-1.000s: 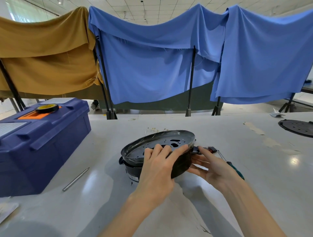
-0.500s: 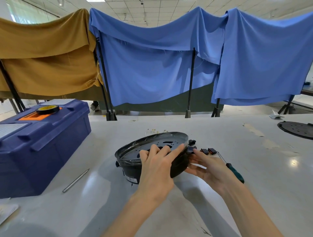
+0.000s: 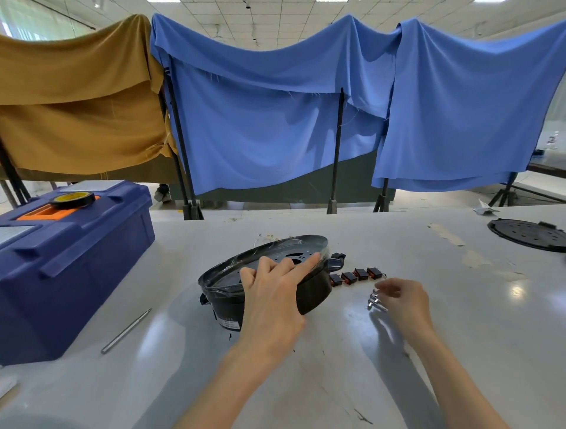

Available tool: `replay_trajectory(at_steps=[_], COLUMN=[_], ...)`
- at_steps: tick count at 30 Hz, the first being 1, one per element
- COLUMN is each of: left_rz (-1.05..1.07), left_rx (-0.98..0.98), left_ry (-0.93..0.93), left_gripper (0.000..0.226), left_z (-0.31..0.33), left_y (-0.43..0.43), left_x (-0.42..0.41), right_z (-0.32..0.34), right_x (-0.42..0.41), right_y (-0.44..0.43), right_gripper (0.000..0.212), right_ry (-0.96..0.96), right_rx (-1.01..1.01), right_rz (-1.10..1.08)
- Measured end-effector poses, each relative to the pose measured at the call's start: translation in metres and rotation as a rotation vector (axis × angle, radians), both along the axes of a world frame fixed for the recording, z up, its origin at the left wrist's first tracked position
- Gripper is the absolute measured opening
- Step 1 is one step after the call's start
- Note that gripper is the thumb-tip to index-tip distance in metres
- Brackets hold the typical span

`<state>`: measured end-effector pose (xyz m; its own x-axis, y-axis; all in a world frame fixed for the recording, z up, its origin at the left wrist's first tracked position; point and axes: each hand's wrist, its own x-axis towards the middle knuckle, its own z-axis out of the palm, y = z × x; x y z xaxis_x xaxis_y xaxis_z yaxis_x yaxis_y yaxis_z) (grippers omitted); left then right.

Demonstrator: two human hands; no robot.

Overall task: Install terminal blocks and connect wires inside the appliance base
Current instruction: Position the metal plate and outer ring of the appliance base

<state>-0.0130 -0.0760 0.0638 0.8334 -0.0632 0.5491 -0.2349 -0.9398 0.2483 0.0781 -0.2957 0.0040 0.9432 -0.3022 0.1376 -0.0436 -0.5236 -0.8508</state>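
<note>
Brightness: bright, even indoor light.
Source: ceiling panels (image 3: 327,1) far above the hands.
Glare: white patch on the table (image 3: 517,291) right of the right hand (image 3: 404,301).
Shadows: soft, under both forearms.
Blur: right hand's fingers smeared.
Distortion: wide-angle bowing at edges.

Your appliance base (image 3: 275,252) sits mid-way across the table (image 3: 321,370), terminal blocks (image 3: 355,275) lined up just right of it. Left stands the toolbox (image 3: 70,263), tape roll (image 3: 72,199) on top; a round plate (image 3: 530,235) lies far right.
</note>
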Motion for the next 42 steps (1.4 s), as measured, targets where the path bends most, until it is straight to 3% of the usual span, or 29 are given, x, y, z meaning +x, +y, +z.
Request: replay_trajectory(at_steps=[7, 14, 19, 23, 26, 29, 34, 42], left_rz=[-0.010, -0.002, 0.006, 0.006, 0.001, 0.002, 0.001, -0.084], left_rx=[0.012, 0.026, 0.024, 0.040, 0.032, 0.002, -0.081, -0.620], left_ry=[0.008, 0.020, 0.030, 0.027, 0.017, 0.008, 0.021, 0.061], left_gripper=[0.097, 0.097, 0.094, 0.093, 0.091, 0.092, 0.093, 0.095], left_z=[-0.003, -0.002, -0.001, 0.000, -0.001, 0.000, 0.015, 0.065], left_y=[-0.002, -0.002, -0.003, -0.003, -0.003, -0.003, 0.004, 0.033], left_x=[-0.003, -0.006, -0.007, -0.008, -0.007, -0.006, -0.005, 0.003], right_z=[-0.031, -0.041, -0.040, -0.036, -0.027, -0.009, 0.023, 0.065], right_x=[0.014, 0.015, 0.014, 0.012, 0.008, -0.005, -0.032, -0.057], right_y=[0.006, 0.006, 0.005, 0.004, 0.011, 0.029, 0.056, 0.077], right_gripper=[0.024, 0.022, 0.030, 0.021, 0.027, 0.034, 0.014, 0.008], right_ry=[-0.024, -0.169, -0.138, -0.177, -0.216, -0.143, -0.215, -0.264], right_rx=[-0.385, -0.444, -0.576, -0.562, -0.410, -0.060, 0.362, 0.711], right_rz=[0.079, 0.049, 0.061, 0.091, 0.148, 0.215, 0.411, 0.539])
